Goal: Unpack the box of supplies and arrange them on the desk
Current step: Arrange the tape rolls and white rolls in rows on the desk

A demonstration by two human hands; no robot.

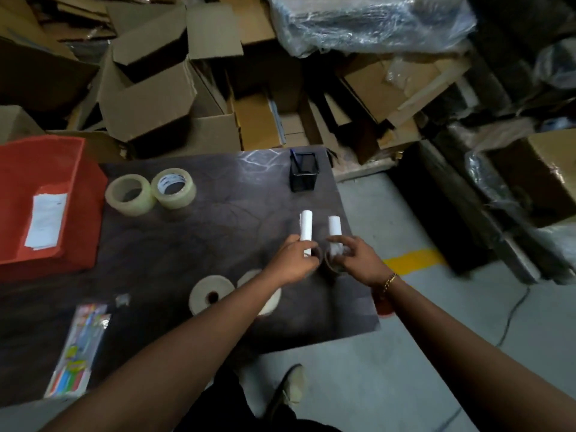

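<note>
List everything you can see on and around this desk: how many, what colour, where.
desk: one, dark, centre
bin: one, red, left edge, white paper inside
tape rolls: two, clear, far left of desk
pen holder: one, black mesh, far right, blue pen inside
white rolls: two, white, right side
cream rolls: two, cream, near edge
pen packet: one, multicoloured, near left
cardboard boxes: many, brown, beyond the desk
hands: two; left hand pinches one white roll, right hand at the other
</note>
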